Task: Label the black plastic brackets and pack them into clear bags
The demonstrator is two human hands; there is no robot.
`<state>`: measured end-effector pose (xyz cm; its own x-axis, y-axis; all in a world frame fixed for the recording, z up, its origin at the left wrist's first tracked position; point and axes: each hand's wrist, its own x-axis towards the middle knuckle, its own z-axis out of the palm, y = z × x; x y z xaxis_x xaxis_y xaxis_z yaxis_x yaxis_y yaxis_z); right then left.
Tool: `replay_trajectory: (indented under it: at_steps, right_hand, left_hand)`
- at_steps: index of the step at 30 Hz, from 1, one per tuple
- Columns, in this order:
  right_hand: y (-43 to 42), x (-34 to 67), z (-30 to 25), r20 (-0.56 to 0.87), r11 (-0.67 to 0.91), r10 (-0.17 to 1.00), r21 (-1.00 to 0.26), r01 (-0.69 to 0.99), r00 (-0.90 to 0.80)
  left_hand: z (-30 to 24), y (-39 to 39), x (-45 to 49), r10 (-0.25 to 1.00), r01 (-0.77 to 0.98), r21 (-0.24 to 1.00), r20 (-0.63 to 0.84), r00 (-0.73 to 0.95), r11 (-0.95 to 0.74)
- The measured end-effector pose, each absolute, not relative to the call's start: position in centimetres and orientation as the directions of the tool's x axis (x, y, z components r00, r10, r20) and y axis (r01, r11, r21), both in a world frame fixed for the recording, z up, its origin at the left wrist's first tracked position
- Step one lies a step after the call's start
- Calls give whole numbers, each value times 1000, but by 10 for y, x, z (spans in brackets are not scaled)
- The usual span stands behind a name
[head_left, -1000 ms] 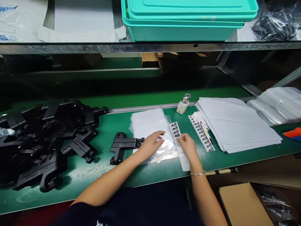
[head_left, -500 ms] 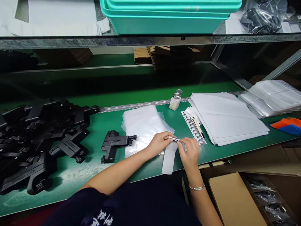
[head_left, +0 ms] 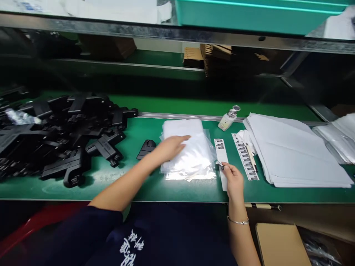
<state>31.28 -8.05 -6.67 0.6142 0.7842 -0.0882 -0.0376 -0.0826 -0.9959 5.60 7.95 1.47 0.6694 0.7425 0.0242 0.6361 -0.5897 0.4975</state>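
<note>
My left hand (head_left: 173, 147) reaches over the left part of a stack of clear plastic bags (head_left: 188, 147), fingers stretched out with nothing in them. A black plastic part (head_left: 146, 147) lies beyond my left forearm, which hides most of it. Between the fingertips of my right hand (head_left: 234, 179) is a small black-and-white label (head_left: 220, 165). Under it on the table lies a white backing strip (head_left: 224, 181) with several labels at its far end. Right of this strip is a longer label sheet (head_left: 245, 157) with a pen-like tool (head_left: 252, 159) beside it.
Several black plastic parts (head_left: 105, 147) are heaped at the left. A small pump bottle (head_left: 229, 118) stands behind the strip. White sheets (head_left: 294, 151) are stacked at the right. A metal shelf edge (head_left: 155, 35) crosses overhead, and an open cardboard box (head_left: 280, 240) sits below the table.
My left hand has let go of the label and moved left over the bags. My right hand keeps the label. The strip now lies flat on the table. The view has shifted.
</note>
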Motion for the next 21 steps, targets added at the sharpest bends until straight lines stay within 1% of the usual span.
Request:
replay_trajectory:
  at_steps: [2,3,5,8,11,13,16,21]
  right_hand:
    - [-78,307,-68,-55,-45,780,-998,-32,624]
    - [-76,302,-66,-38,-19,791,-999,-37,611]
    - [-68,285,-56,-24,14,843,-998,-67,537]
    - [-48,243,-35,-48,-25,942,-997,-73,332]
    - [-22,194,-21,-54,-65,988,-996,68,144]
    - [-7,168,-19,-82,-95,993,-981,171,81]
    - [8,148,-21,-146,-155,988,-946,285,53]
    - [15,140,-18,-182,-173,983,-886,430,21]
  left_hand:
    - [8,95,-5,775,689,445,18,632,-572]
    - [1,98,-31,781,699,452,-8,624,-554]
    - [-19,94,-67,810,695,529,-25,586,-486]
    - [-50,67,-75,889,649,660,63,454,-378]
    - [-67,37,-54,937,609,733,112,330,-302]
    - [-67,22,-41,953,598,757,107,283,-263]
    - [-63,11,-34,964,587,776,98,247,-229]
    - [-58,10,-33,966,568,795,82,244,-211]
